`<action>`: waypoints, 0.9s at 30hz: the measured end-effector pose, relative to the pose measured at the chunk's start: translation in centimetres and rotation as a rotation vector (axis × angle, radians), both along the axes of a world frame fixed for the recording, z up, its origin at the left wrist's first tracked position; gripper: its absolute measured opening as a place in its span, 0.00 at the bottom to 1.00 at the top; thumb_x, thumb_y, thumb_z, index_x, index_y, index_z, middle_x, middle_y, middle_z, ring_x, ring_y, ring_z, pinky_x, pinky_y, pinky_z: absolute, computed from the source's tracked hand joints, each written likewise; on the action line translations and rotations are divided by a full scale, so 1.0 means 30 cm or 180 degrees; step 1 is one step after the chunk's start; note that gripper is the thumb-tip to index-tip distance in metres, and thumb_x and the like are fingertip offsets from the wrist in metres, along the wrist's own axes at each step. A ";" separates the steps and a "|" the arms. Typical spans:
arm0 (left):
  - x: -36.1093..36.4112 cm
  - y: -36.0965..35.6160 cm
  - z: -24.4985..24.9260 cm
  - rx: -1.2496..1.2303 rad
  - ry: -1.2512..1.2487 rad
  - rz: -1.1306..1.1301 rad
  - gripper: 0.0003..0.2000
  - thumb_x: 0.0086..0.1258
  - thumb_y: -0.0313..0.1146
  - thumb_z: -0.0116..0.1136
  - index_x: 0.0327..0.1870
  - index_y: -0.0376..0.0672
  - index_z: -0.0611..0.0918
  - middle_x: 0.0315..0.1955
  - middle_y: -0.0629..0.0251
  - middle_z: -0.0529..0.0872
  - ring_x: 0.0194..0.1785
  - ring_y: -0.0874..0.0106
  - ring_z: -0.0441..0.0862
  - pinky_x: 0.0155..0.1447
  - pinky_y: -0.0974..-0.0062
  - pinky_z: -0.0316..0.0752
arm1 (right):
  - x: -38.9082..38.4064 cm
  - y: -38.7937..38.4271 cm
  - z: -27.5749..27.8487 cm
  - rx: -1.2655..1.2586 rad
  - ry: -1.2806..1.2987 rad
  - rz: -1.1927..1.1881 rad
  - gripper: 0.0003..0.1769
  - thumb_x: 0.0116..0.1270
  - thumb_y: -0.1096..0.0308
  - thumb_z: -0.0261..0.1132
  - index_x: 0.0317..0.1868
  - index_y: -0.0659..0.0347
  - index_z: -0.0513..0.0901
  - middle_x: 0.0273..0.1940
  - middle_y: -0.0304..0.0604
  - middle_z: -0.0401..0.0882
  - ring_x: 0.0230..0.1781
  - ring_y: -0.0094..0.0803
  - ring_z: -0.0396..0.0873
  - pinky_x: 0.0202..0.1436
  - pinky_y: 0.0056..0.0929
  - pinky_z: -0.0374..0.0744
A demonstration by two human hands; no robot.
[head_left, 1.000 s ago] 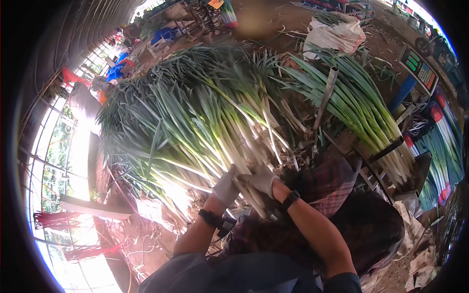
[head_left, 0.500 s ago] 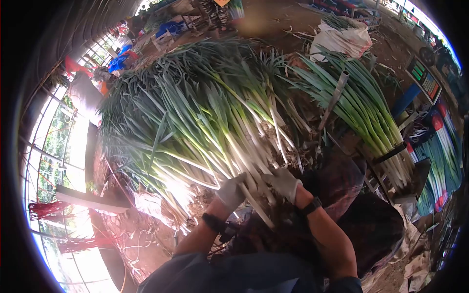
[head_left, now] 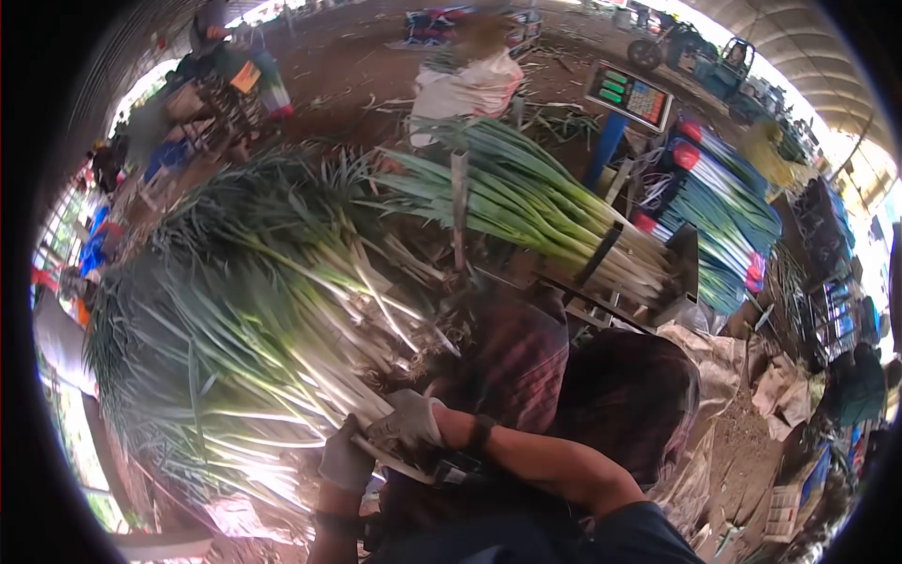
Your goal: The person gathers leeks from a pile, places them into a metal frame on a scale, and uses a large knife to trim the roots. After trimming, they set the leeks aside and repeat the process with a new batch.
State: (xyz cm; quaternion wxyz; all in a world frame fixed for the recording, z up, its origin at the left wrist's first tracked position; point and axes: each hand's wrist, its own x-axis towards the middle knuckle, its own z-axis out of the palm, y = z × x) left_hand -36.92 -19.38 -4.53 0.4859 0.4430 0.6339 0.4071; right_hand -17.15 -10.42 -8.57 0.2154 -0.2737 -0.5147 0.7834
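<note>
A large heap of green onions [head_left: 235, 320] with long green leaves and white stalks lies in front of me, roots toward my lap. My left hand [head_left: 348, 458], in a pale glove, is closed around white stalks at the heap's near edge. Close beside it on the right, my gloved right hand [head_left: 406, 420] is closed on the root ends of stalks. A separate bunch of green onions [head_left: 526, 207] rests on a metal stand to the right, its white ends against a dark plate [head_left: 684, 263].
A scale display [head_left: 628, 95] stands on a blue post behind the stand. Tied bundles [head_left: 714, 216] lie at the right. A white sack [head_left: 465, 89] sits at the back, and another person [head_left: 221, 89] is at the upper left. An upright metal bar [head_left: 459, 211] rises beside the heap.
The view has turned right, so the heap appears farther left and more of the right side shows. My hands are now closer together at the stalks' root ends.
</note>
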 end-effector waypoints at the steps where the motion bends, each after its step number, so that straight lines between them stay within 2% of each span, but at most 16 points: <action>1: -0.009 0.004 -0.023 -0.0144 -0.0781 0.0243 0.12 0.78 0.29 0.56 0.52 0.28 0.82 0.36 0.51 0.89 0.41 0.67 0.88 0.45 0.69 0.81 | 0.033 -0.002 -0.001 0.0926 0.0048 -0.0125 0.19 0.74 0.66 0.66 0.63 0.61 0.79 0.53 0.43 0.84 0.50 0.26 0.83 0.50 0.26 0.80; 2: -0.014 0.012 -0.048 -0.0276 -0.1289 0.0331 0.13 0.79 0.30 0.55 0.53 0.26 0.82 0.37 0.52 0.89 0.42 0.67 0.87 0.45 0.69 0.81 | 0.066 -0.004 -0.002 0.1844 0.0030 -0.0378 0.20 0.75 0.68 0.66 0.64 0.63 0.77 0.53 0.43 0.83 0.51 0.24 0.82 0.51 0.24 0.80; 4: -0.008 0.031 -0.066 -0.0569 -0.2282 0.0598 0.14 0.81 0.30 0.53 0.55 0.24 0.80 0.39 0.53 0.89 0.43 0.68 0.87 0.45 0.71 0.82 | 0.101 0.018 0.013 0.1821 0.0065 -0.0347 0.21 0.74 0.67 0.67 0.64 0.63 0.77 0.53 0.44 0.84 0.51 0.25 0.83 0.51 0.25 0.80; 6: 0.020 0.041 -0.020 -0.0404 -0.1460 0.0161 0.16 0.83 0.31 0.49 0.57 0.23 0.77 0.41 0.54 0.88 0.44 0.68 0.87 0.45 0.71 0.82 | 0.100 0.031 0.030 0.1437 0.0089 -0.0177 0.21 0.74 0.66 0.67 0.63 0.63 0.77 0.53 0.44 0.84 0.50 0.26 0.83 0.52 0.26 0.80; 8: 0.046 0.035 0.065 0.0154 0.0423 -0.0456 0.19 0.86 0.34 0.43 0.60 0.23 0.75 0.45 0.53 0.88 0.47 0.67 0.86 0.49 0.70 0.83 | 0.080 0.020 0.038 0.1165 0.0090 -0.0048 0.22 0.73 0.65 0.68 0.63 0.64 0.77 0.52 0.45 0.84 0.50 0.28 0.83 0.52 0.27 0.80; 10: 0.052 0.053 0.093 0.0278 0.0250 -0.0407 0.22 0.87 0.39 0.37 0.64 0.26 0.73 0.52 0.50 0.85 0.54 0.63 0.84 0.58 0.66 0.80 | 0.083 -0.019 0.054 0.0997 0.0096 0.0035 0.23 0.73 0.65 0.68 0.63 0.64 0.77 0.52 0.45 0.84 0.50 0.29 0.83 0.52 0.28 0.80; 12: 0.035 0.093 0.074 -0.0271 -0.2482 0.0418 0.26 0.87 0.46 0.33 0.69 0.31 0.71 0.61 0.46 0.80 0.64 0.57 0.80 0.72 0.59 0.73 | 0.117 -0.063 0.091 0.0827 0.0076 0.0118 0.23 0.72 0.64 0.69 0.63 0.65 0.76 0.52 0.46 0.85 0.50 0.30 0.84 0.52 0.29 0.81; 13: 0.085 0.088 0.156 -0.0289 -0.2400 0.0582 0.26 0.89 0.44 0.27 0.66 0.28 0.71 0.57 0.49 0.81 0.60 0.62 0.82 0.68 0.64 0.78 | 0.141 -0.086 0.113 0.0704 0.0062 0.0171 0.24 0.72 0.64 0.69 0.63 0.65 0.76 0.51 0.46 0.85 0.50 0.30 0.84 0.52 0.29 0.81; 16: 0.133 0.078 0.138 -0.0087 -0.2684 0.0848 0.26 0.89 0.43 0.27 0.67 0.29 0.71 0.56 0.51 0.82 0.60 0.62 0.82 0.67 0.65 0.79 | 0.208 -0.120 0.104 -0.0104 0.0680 0.0003 0.26 0.69 0.60 0.72 0.61 0.66 0.78 0.50 0.48 0.86 0.49 0.34 0.85 0.52 0.32 0.81; 18: 0.105 0.070 0.117 0.0117 -0.1977 0.0493 0.25 0.88 0.45 0.30 0.68 0.32 0.72 0.56 0.54 0.82 0.61 0.64 0.81 0.68 0.63 0.77 | 0.193 -0.068 0.333 0.0977 -0.1399 0.0732 0.30 0.64 0.51 0.74 0.57 0.67 0.81 0.48 0.51 0.87 0.48 0.41 0.86 0.51 0.36 0.82; 19: 0.106 0.084 0.110 0.0029 -0.2491 0.0787 0.26 0.88 0.46 0.32 0.68 0.33 0.73 0.56 0.54 0.82 0.62 0.64 0.81 0.69 0.63 0.77 | 0.183 -0.053 0.416 0.1498 -0.2434 0.1110 0.33 0.61 0.47 0.75 0.55 0.68 0.82 0.47 0.53 0.87 0.48 0.45 0.86 0.51 0.39 0.82; 20: 0.107 0.101 0.109 -0.0061 -0.2993 0.1079 0.26 0.87 0.48 0.34 0.68 0.34 0.73 0.56 0.55 0.82 0.62 0.63 0.80 0.69 0.62 0.76 | 0.179 -0.053 0.411 0.1500 -0.2579 0.1112 0.36 0.58 0.44 0.75 0.53 0.69 0.83 0.46 0.55 0.87 0.47 0.47 0.86 0.51 0.40 0.83; 22: 0.158 0.090 0.123 0.0052 -0.1879 0.0446 0.27 0.86 0.50 0.35 0.70 0.35 0.71 0.59 0.54 0.81 0.63 0.61 0.79 0.71 0.61 0.74 | 0.175 -0.062 0.375 0.1489 -0.2873 0.1139 0.41 0.53 0.37 0.75 0.49 0.70 0.85 0.43 0.58 0.87 0.46 0.51 0.86 0.50 0.42 0.83; 23: 0.175 0.106 0.074 0.0090 -0.2868 0.0590 0.28 0.86 0.51 0.34 0.71 0.36 0.70 0.63 0.51 0.79 0.64 0.59 0.78 0.73 0.59 0.72 | 0.178 -0.039 0.368 0.1497 -0.2720 0.1229 0.45 0.53 0.35 0.74 0.53 0.72 0.82 0.48 0.59 0.86 0.51 0.53 0.85 0.53 0.41 0.82; 26: 0.189 0.134 0.031 -0.0090 -0.3252 0.0593 0.30 0.85 0.55 0.35 0.71 0.37 0.70 0.64 0.51 0.78 0.66 0.57 0.77 0.73 0.57 0.72 | 0.204 -0.053 0.479 0.1197 -0.2587 0.0503 0.47 0.52 0.35 0.75 0.56 0.73 0.79 0.52 0.61 0.84 0.55 0.54 0.83 0.57 0.41 0.81; 27: 0.196 0.139 0.031 -0.0184 -0.3313 0.0730 0.30 0.85 0.55 0.35 0.71 0.37 0.70 0.64 0.51 0.78 0.66 0.57 0.77 0.73 0.57 0.71 | 0.204 -0.058 0.545 0.1110 -0.2684 0.0655 0.48 0.52 0.36 0.76 0.58 0.72 0.76 0.55 0.62 0.82 0.58 0.55 0.82 0.60 0.41 0.80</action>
